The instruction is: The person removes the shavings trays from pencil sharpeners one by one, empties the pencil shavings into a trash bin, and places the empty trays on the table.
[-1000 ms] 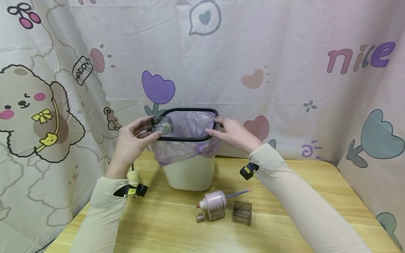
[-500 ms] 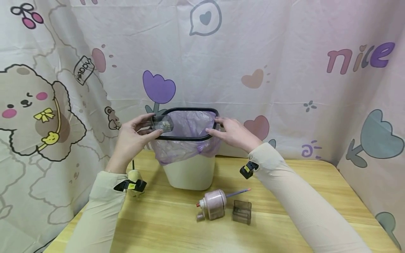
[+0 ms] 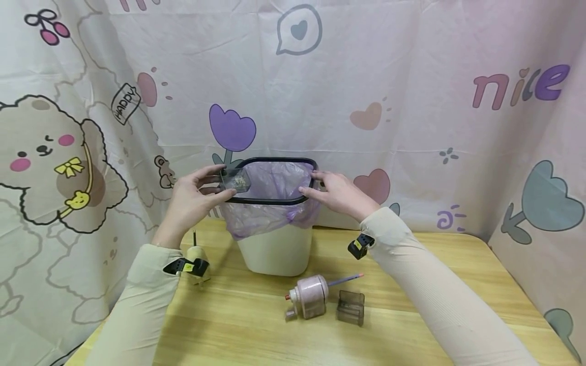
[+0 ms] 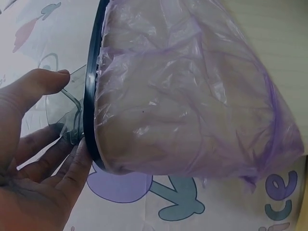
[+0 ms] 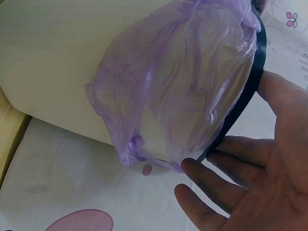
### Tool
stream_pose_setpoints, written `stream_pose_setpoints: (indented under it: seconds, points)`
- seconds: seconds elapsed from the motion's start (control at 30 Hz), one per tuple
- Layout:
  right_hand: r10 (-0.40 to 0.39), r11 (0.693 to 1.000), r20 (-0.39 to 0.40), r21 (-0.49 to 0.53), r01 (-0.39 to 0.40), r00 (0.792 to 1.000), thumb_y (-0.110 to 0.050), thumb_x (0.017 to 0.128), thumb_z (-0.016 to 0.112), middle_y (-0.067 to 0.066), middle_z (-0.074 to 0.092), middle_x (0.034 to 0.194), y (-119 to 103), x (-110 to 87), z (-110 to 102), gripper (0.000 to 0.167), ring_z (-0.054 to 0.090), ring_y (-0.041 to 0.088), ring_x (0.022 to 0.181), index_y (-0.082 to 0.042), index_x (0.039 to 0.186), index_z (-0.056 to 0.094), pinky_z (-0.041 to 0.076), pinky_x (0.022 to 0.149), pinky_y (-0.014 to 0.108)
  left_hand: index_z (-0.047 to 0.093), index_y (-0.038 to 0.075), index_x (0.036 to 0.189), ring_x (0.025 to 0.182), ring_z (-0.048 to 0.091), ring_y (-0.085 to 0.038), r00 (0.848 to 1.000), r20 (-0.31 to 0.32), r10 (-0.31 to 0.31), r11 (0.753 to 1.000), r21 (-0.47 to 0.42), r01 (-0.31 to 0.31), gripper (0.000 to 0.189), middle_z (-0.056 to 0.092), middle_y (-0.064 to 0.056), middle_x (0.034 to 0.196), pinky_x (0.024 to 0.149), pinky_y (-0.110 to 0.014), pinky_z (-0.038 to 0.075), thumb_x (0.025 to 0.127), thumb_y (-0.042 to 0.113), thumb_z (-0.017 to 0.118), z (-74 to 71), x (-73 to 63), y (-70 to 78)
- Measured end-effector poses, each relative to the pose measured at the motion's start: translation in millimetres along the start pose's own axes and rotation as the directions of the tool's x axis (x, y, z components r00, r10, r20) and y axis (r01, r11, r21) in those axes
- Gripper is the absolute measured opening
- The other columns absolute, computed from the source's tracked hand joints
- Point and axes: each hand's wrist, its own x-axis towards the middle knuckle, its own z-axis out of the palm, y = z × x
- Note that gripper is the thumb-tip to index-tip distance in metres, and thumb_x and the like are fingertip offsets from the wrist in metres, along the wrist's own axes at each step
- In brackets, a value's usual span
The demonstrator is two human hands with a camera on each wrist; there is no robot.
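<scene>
My left hand holds a small clear plastic container between thumb and fingers. Pale shavings lie in it. It is tilted over the left side of a cream trash bin, at the black rim. In the left wrist view, the rim and the purple bag partly hide the container. On the opposite side, my right hand grips the bin's rim at the front right corner. In the right wrist view, its thumb and fingers touch the black rim, and the other fingers are spread.
In front of the bin lies a pink crank pencil sharpener with a purple pencil in it. Beside it sits a brown see-through case. A yellow object with a dark stick stands by my left wrist. A printed curtain hangs behind.
My left wrist has risen slightly, while the container stays at nearly the same place over the bin's left edge. My right hand has kept its grip on the rim.
</scene>
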Motion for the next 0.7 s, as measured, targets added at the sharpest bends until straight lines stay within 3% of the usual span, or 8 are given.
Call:
stream_pose_setpoints:
  seconds: [0.1, 0.2, 0.47, 0.7]
  points:
    - [-0.002, 1.000, -0.001, -0.003, 0.002, 1.000, -0.050, 0.107, 0.060, 0.020, 0.049, 0.165, 0.0, -0.1, 0.0, 0.075, 0.042, 0.039, 0.156, 0.002, 0.159, 0.046, 0.037, 0.130, 0.053, 0.060, 0.017, 0.153, 0.116, 0.075, -0.030, 1.000, 0.007, 0.022, 0.999, 0.026, -0.022, 0.067, 0.069, -0.019, 0.140, 0.084, -0.010, 0.059, 0.092, 0.021, 0.087, -1.7, -0.4, 1.1]
    - [-0.001, 1.000, 0.001, -0.005, 0.001, 1.000, -0.050, 0.107, 0.060, 0.020, 0.048, 0.165, -0.2, -0.3, -0.1, 0.075, 0.042, 0.040, 0.157, 0.002, 0.160, 0.046, 0.037, 0.130, 0.053, 0.060, 0.017, 0.153, 0.122, 0.073, -0.039, 1.000, 0.020, 0.018, 0.999, 0.044, -0.019, 0.067, 0.068, -0.019, 0.141, 0.082, -0.011, 0.060, 0.092, 0.020, 0.087, -4.5, -1.2, 1.8]
    - [-0.003, 1.000, 0.001, -0.006, 0.003, 1.000, -0.050, 0.107, 0.061, 0.020, 0.048, 0.165, -0.7, -0.9, -0.2, 0.076, 0.041, 0.041, 0.157, 0.003, 0.160, 0.045, 0.035, 0.130, 0.054, 0.058, 0.018, 0.155, 0.125, 0.072, -0.041, 0.999, 0.046, -0.003, 0.995, 0.099, -0.002, 0.071, 0.067, -0.021, 0.143, 0.078, -0.010, 0.059, 0.091, 0.022, 0.088, -12.3, 1.2, 0.5]
    - [-0.015, 1.000, -0.003, -0.020, 0.015, 1.000, -0.049, 0.107, 0.060, 0.022, 0.047, 0.165, 0.0, 0.5, 1.2, 0.075, 0.040, 0.042, 0.157, 0.003, 0.159, 0.045, 0.034, 0.131, 0.054, 0.060, 0.016, 0.153, 0.123, 0.072, -0.042, 0.998, 0.028, 0.052, 0.976, 0.211, -0.057, 0.070, 0.065, -0.019, 0.147, 0.076, -0.005, 0.054, 0.090, 0.022, 0.088, -17.4, 3.9, 2.2]
